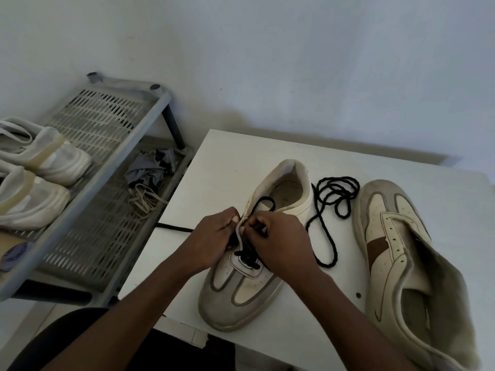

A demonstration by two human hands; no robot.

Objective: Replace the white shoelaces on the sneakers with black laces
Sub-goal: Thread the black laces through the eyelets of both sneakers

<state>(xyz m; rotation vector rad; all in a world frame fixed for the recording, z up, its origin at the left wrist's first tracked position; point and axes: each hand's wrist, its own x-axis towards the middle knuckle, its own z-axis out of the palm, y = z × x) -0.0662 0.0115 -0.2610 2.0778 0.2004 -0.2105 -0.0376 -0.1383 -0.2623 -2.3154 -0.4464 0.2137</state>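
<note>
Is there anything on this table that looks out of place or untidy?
Two things. The unlaced sneaker on the right sags open, its upper collapsed to one side. A black lace end trails over the left edge of the table, beside the left hand, where it might snag.

- Dim, cool, diffuse light throughout; no glare.
- Soft shadow band on wall [334, 140] just behind table [214, 162] (darkest along the far edge).
- Wide-angle bowing toward borders; unlaced sneaker [396, 263] stretched at lower right.
- Slight overall softness; fine detail smeared.
</note>
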